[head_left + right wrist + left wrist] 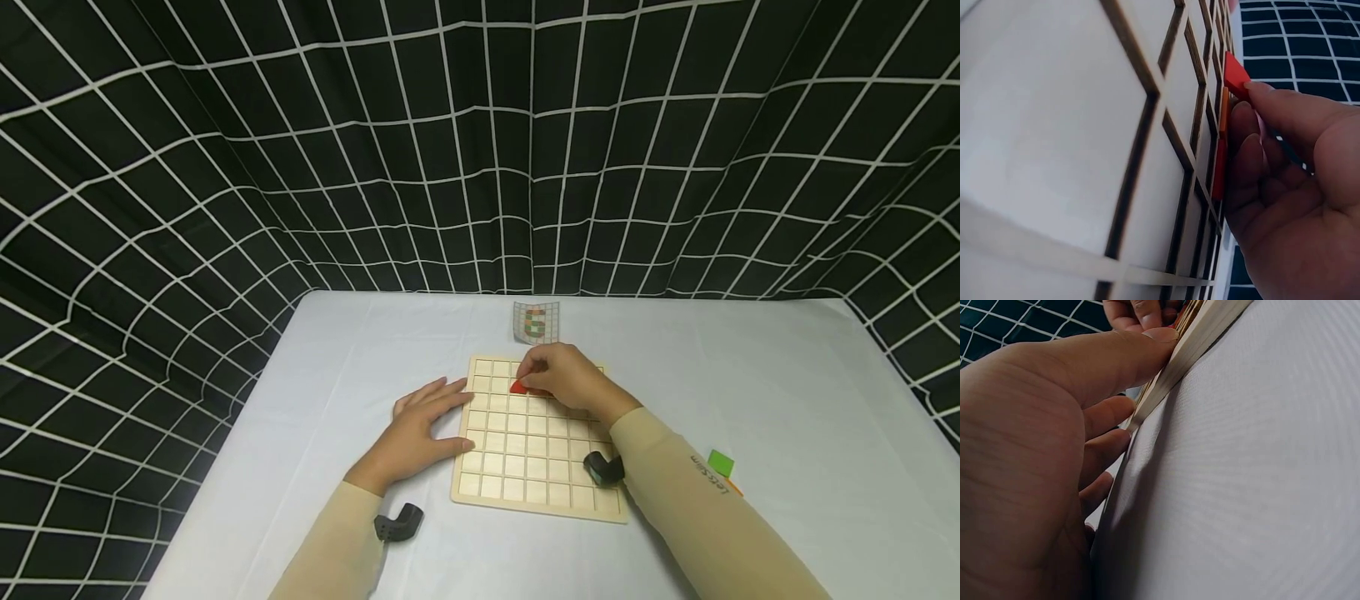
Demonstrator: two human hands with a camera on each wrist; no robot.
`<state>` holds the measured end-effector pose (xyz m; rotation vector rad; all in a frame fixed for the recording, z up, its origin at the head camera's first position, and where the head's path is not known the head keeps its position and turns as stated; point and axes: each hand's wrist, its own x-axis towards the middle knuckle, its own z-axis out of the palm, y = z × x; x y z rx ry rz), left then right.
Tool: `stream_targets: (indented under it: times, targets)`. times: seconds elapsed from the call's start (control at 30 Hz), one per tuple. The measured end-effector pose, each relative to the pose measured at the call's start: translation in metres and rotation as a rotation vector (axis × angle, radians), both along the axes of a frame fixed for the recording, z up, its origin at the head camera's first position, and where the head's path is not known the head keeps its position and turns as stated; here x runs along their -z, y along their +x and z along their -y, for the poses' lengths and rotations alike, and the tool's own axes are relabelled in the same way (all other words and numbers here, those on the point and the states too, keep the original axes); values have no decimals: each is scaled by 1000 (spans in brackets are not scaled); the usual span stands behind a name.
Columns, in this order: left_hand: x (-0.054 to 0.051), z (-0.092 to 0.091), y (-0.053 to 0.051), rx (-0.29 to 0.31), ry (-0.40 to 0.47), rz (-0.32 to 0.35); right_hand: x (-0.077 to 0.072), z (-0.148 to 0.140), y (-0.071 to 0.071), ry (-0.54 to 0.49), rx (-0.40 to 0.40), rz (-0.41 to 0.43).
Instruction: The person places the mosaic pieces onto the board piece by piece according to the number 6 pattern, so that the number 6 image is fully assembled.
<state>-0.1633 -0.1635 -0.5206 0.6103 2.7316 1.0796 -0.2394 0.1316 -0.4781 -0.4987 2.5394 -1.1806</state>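
A wooden grid board (536,467) lies on the white table, divided into square cells by raised ridges. My right hand (566,375) is over its far edge and pinches a red tile (1235,76) between thumb and fingers; the tile stands tilted at the board, its full shape partly covered. Beneath that hand, an orange tile (1224,114) and another red tile (1219,170) sit in the grid. Along the board's left edge, my left hand (423,433) rests with fingers spread and fairly straight, thumb (1122,359) and fingertips touching the wooden side.
Beyond the board lies a small gridded pattern card (536,323) with a coloured figure. A green tile (721,463) and an orange piece (734,486) lie to the right, partly behind my right sleeve (690,483). Black cloth with white lines (495,150) hangs around the table.
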Motion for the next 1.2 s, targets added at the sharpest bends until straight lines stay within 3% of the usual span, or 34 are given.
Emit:
stream_targets:
  times: [0.9, 1.2]
  targets:
    - [-2, 0, 1, 6, 19, -20, -2, 1, 2, -21, -15, -14]
    - [0, 1, 1, 3, 10, -25, -7, -1, 6, -73, 3, 54]
